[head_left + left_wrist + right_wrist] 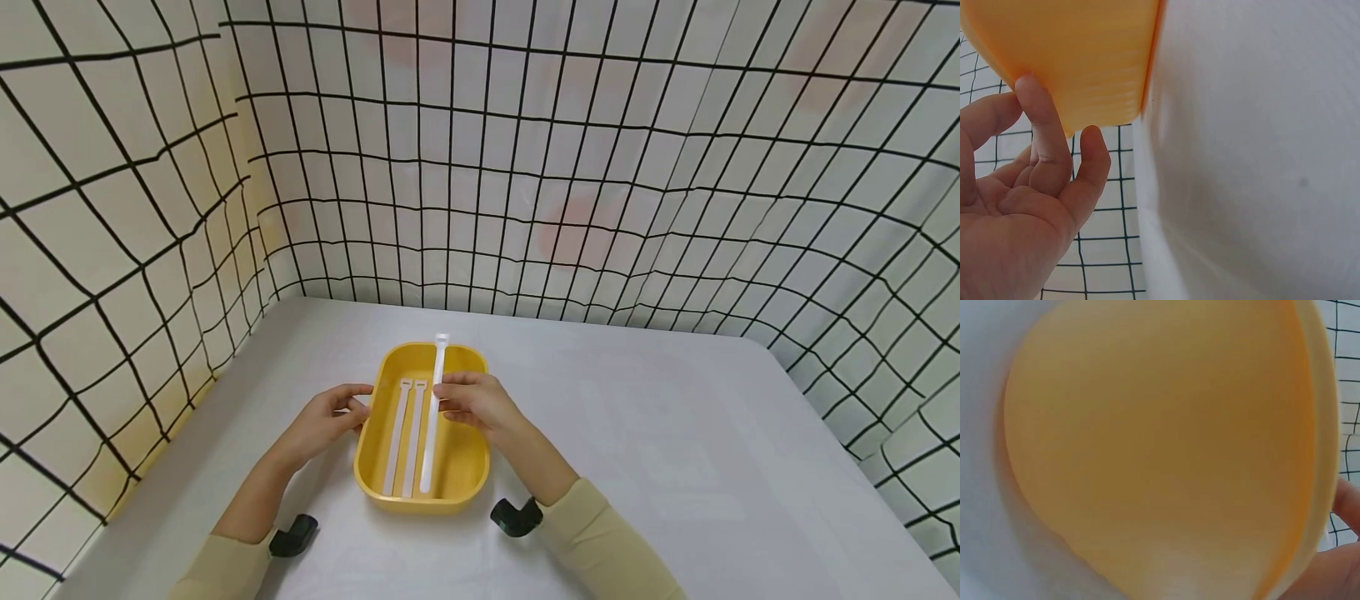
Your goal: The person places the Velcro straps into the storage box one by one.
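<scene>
A yellow tray [461, 467] with rounded corners sits on the table. In the head view, my right hand [480, 404] pinches a white cable tie [431, 442] with a slotted head, which lies lengthwise over the tray and reaches past its far rim. Left of it, two more white cable ties [412, 437] lie side by side inside the tray, slotted heads at the far end. Loosely bent fingers of my left hand [322, 425] touch the tray's left side; the left wrist view shows a fingertip against its outer wall [1097, 69]. The tray wall mostly hides my right hand [1329, 569] in the right wrist view.
A white table surface [660, 467] extends around the tray. White walls with a black grid [480, 150] enclose the back and both sides. A black wrist device [517, 517] is at each sleeve.
</scene>
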`<state>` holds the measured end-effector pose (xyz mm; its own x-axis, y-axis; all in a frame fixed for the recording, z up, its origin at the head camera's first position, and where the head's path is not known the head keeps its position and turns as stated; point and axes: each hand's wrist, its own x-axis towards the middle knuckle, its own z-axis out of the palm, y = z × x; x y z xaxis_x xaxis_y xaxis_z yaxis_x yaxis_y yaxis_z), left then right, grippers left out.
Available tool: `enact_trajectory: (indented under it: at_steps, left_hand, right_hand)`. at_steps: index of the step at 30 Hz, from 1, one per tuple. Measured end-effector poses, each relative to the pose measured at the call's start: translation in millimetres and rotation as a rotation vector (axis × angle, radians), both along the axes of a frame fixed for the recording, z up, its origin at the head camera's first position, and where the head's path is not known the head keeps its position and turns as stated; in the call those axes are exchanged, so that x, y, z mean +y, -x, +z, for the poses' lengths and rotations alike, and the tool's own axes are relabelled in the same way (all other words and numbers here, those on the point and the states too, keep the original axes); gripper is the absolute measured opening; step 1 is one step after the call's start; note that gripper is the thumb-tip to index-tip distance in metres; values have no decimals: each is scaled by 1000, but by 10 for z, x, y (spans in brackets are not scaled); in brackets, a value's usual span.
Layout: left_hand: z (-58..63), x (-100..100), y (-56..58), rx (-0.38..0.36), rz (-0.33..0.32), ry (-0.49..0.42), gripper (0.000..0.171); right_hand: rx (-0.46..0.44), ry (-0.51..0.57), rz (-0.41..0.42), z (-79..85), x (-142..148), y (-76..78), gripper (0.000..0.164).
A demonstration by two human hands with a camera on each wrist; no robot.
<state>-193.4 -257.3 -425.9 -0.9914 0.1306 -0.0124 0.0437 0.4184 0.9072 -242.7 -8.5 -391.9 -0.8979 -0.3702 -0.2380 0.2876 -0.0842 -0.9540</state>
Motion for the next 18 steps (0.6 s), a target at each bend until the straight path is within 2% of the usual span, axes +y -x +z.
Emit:
enact_trajectory:
  at_steps: [18]
  left_hand:
    - [11,-6,5,-8,-7,-10,47]
  right_hand:
    - [-44,-8,4,-92,-128,0,8]
